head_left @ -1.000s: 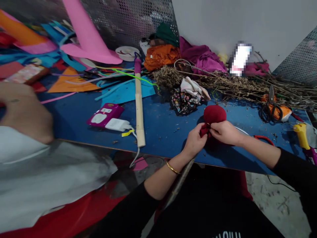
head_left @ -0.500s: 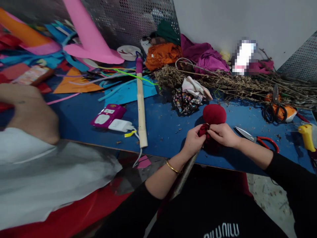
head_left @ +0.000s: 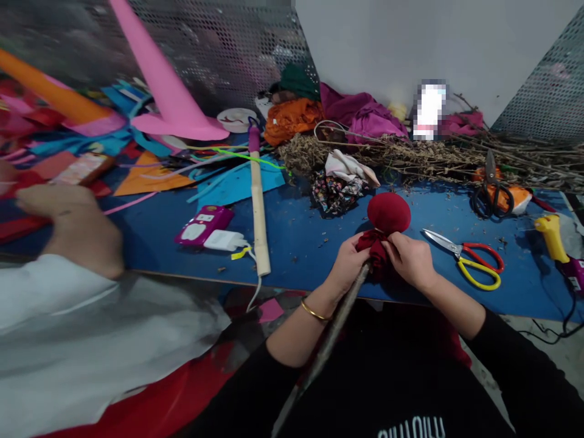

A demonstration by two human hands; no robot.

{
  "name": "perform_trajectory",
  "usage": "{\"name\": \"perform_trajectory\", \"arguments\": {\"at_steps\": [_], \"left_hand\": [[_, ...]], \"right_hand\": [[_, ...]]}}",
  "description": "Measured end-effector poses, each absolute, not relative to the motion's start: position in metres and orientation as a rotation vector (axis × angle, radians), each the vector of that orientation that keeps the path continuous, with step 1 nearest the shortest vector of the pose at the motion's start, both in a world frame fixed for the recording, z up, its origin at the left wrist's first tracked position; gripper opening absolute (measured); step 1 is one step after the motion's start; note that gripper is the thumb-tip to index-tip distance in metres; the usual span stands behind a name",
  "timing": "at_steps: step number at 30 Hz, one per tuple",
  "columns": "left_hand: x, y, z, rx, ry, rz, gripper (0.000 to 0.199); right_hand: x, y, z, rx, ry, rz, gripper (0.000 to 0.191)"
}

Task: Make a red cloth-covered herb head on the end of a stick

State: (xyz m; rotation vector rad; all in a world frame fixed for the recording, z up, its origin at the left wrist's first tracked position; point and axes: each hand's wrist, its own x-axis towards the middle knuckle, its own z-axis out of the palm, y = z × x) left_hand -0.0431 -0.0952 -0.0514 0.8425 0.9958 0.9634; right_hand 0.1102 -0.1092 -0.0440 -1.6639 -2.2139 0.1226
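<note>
A round ball covered in dark red cloth (head_left: 389, 212) rests at the near side of the blue table. Below it the red fabric (head_left: 376, 246) gathers into folds around the end of a thin wooden stick (head_left: 335, 334). My left hand (head_left: 347, 264) is closed on the gathered fabric from the left, beside the stick. From the right, my right hand (head_left: 414, 261) pinches the same cloth just under the ball. Scissors (head_left: 479, 274) with one red and one yellow handle lie open to the right of my right hand.
A yellow-handled tool (head_left: 551, 238) and black scissors (head_left: 490, 193) lie at the right. Dry twigs (head_left: 424, 159) and cloths (head_left: 294, 120) line the back. A bamboo stick (head_left: 259, 213) and purple device (head_left: 205, 225) lie left. Another person's hand (head_left: 75, 225) is at far left.
My view has shifted slightly, so the red-and-yellow scissors show fully. My right hand has lowered a little along the cloth, and more of the gathered folds and stick are visible.
</note>
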Motion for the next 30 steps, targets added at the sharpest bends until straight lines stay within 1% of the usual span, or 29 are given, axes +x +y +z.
{"name": "perform_trajectory", "arguments": {"at_steps": [3,6,9,11,13,15,16,19,23,27,30], "left_hand": [[-0.040,-0.095,-0.049,0.816,1.002,0.949,0.040],[-0.039,-0.094,-0.047,0.814,1.032,0.922,0.040],[-0.039,-0.092,-0.047,0.804,1.047,0.892,0.038],[-0.038,-0.092,-0.047,0.787,1.047,0.877,0.034],[-0.038,-0.092,-0.045,0.774,1.044,0.867,0.031],[-0.037,-0.093,-0.043,0.772,1.043,0.856,0.029],[-0.037,-0.093,-0.042,0.773,1.045,0.850,0.027],[-0.036,-0.093,-0.040,0.790,1.057,0.833,0.021],[-0.036,-0.092,-0.042,0.824,1.061,0.838,0.017],[-0.035,-0.091,-0.045,0.804,1.053,0.852,0.018],[-0.035,-0.090,-0.044,0.788,1.039,0.840,0.021]], "right_hand": [[0.113,-0.111,-0.045,-1.691,-2.167,0.185,0.030],[0.116,-0.115,-0.044,-1.631,-2.111,0.260,0.028],[0.121,-0.116,-0.040,-1.630,-1.890,0.276,0.032],[0.126,-0.112,-0.036,-1.664,-1.651,0.179,0.034],[0.130,-0.102,-0.034,-1.629,-1.559,0.116,0.044],[0.131,-0.088,-0.034,-1.551,-1.657,0.192,0.057],[0.130,-0.082,-0.034,-1.519,-1.719,0.264,0.060],[0.125,-0.070,-0.036,-1.486,-1.814,0.414,0.059],[0.112,-0.068,-0.041,-1.520,-1.812,0.386,0.061],[0.110,-0.067,-0.046,-1.521,-1.819,0.365,0.069],[0.120,-0.065,-0.050,-1.461,-1.851,0.426,0.075]]}}
